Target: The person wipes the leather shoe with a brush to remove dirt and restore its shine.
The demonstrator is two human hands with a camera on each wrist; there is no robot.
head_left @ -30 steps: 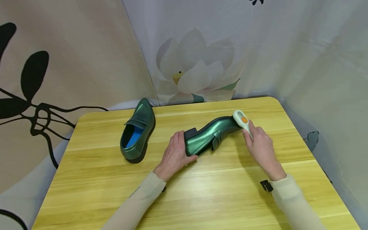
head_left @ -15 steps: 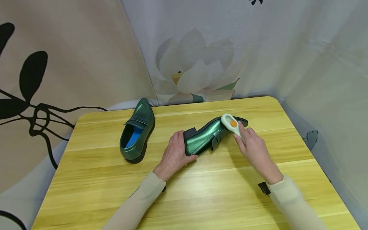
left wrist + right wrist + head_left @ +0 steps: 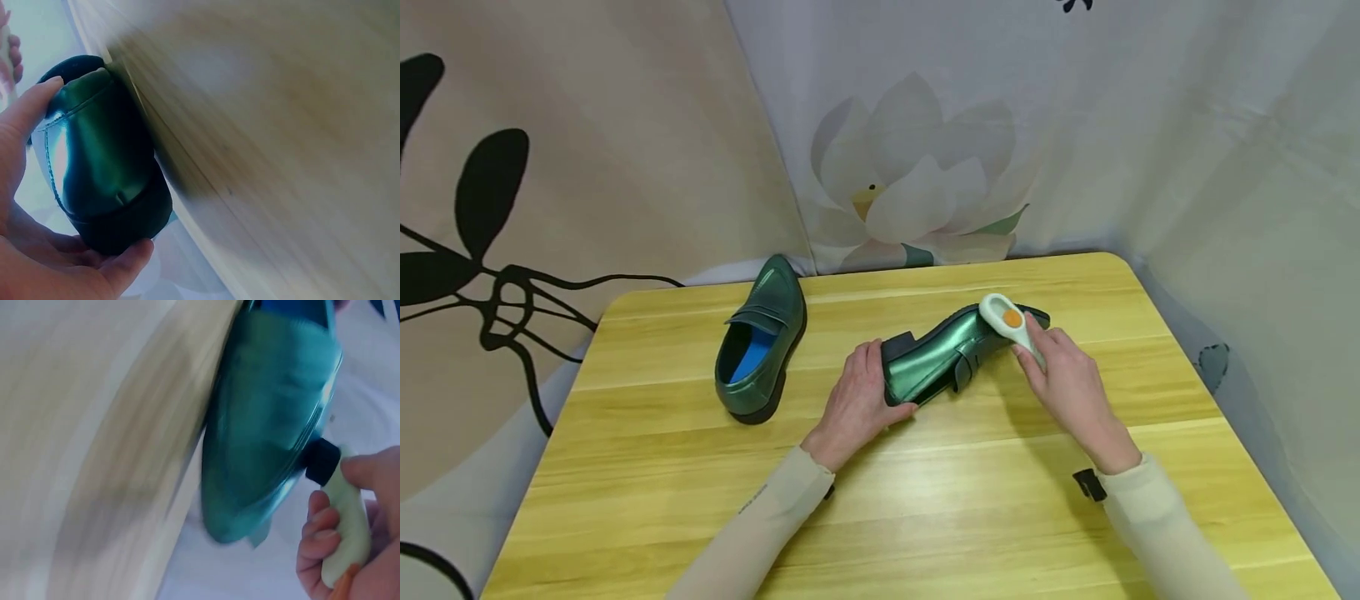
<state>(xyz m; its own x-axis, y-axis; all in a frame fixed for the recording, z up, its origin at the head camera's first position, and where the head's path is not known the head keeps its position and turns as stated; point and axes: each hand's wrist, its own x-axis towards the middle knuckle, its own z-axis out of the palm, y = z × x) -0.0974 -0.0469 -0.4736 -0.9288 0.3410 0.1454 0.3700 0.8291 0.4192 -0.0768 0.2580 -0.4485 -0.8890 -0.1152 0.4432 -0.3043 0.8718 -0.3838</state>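
A shiny green loafer lies on its side on the wooden table, heel toward my left hand. That hand grips the heel end, thumb at the collar and fingers against the heel block. With my right hand I hold a small white-handled shoe brush with an orange dot, over the loafer's forefoot. In the right wrist view the brush's dark head touches the side of the shoe near the sole edge. Whether that head is bristle or sponge is not clear.
The matching green loafer, with a blue insole, stands upright at the left on the table. A pale curtain with printed flowers hangs behind the table's back edge.
My right hand has moved the brush left along the loafer, from the toe tip to the forefoot, uncovering the toe. The left hand and the loafer have stayed in place.
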